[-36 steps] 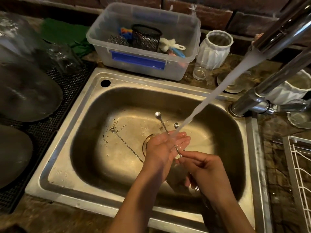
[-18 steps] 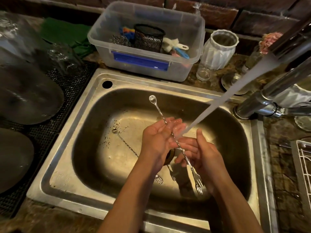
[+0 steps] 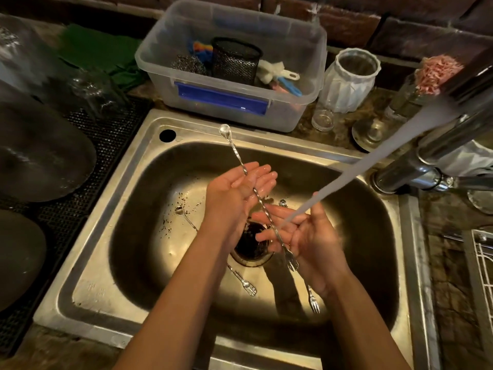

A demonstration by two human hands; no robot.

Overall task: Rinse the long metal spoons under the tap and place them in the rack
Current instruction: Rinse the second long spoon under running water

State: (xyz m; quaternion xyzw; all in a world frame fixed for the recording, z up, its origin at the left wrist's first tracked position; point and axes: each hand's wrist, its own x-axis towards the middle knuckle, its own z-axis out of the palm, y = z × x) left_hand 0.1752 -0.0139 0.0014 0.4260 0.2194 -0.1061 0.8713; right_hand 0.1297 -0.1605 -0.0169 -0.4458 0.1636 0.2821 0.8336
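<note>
A long twisted metal spoon (image 3: 234,153) with a small fork at its near end slants between my two palms above the sink (image 3: 138,198). My left hand (image 3: 234,190) touches its upper shaft with straight fingers. My right hand (image 3: 309,236) lies under its lower shaft, fingers spread, thumb up. Water from the tap (image 3: 437,158) falls in a stream (image 3: 373,158) onto my right hand's fingers. Two more long spoons lie on the sink floor, one (image 3: 246,284) passing under my left arm, the other (image 3: 313,300) under my right wrist. The white wire rack (image 3: 482,257) shows at the right edge.
A clear plastic tub (image 3: 232,102) with scrubbers and a mesh cup stands behind the sink. Right of it are a white ribbed vase (image 3: 349,81) and a small glass (image 3: 322,120). Dark plates (image 3: 40,156) lie on a black mat (image 3: 114,134) at the left.
The spoon has slid away from me, so its bowl now reaches the sink's back rim. My right hand has gone from pinching the shaft to lying flat under it.
</note>
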